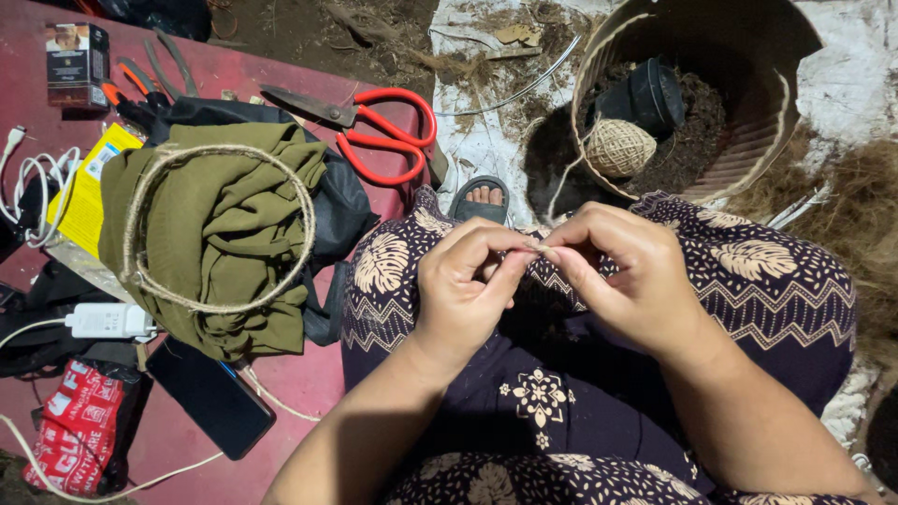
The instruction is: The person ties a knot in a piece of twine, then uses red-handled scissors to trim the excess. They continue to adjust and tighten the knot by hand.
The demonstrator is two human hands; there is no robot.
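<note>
Pinch grip, both hands: left hand (465, 290), right hand (625, 271) clenched on thin tan jute strand (540, 248), twisting step; round twine ball (619, 148) at 12 o'clock.

Dark box (77, 65), yellow pack (86, 192), red packet (79, 425), black phone (210, 396) lie left.

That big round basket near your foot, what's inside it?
The basket holds a ball of twine, a black pot on its side and dark soil. Its bottom is covered.
</note>
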